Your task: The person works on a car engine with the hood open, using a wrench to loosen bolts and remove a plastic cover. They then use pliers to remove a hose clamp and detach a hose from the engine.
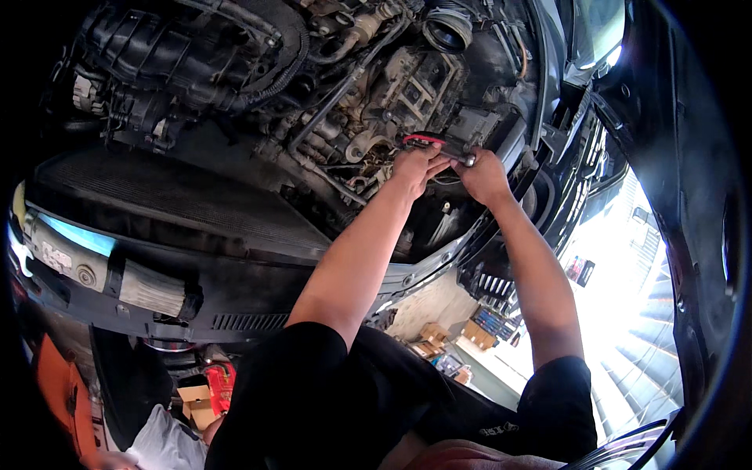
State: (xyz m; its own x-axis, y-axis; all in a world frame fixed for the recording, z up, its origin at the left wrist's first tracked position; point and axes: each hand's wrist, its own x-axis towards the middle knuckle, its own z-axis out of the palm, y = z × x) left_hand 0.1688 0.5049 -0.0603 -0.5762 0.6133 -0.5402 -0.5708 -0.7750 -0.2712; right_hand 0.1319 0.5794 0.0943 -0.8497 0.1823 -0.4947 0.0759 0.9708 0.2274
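Both of my hands reach into the engine bay of a car, at its right side. My left hand (415, 168) is closed at a slim hand tool with a red grip (424, 139), its fingers pointing right. Close beside it my right hand (483, 177) is closed around the tool's metal end (468, 160); the fingertips of both hands almost meet. The tool's exact kind is too small to make out. Just beyond the hands sits a dark grey box-shaped part (472, 125), next to a dusty metal bracket (419, 95).
The engine with its black intake manifold (176, 55) fills the upper left. A thin metal pipe (325, 113) runs left of my hands. The radiator (180, 200) and front crossmember (235, 294) lie nearer me. Boxes (478, 335) stand on the floor beyond the fender.
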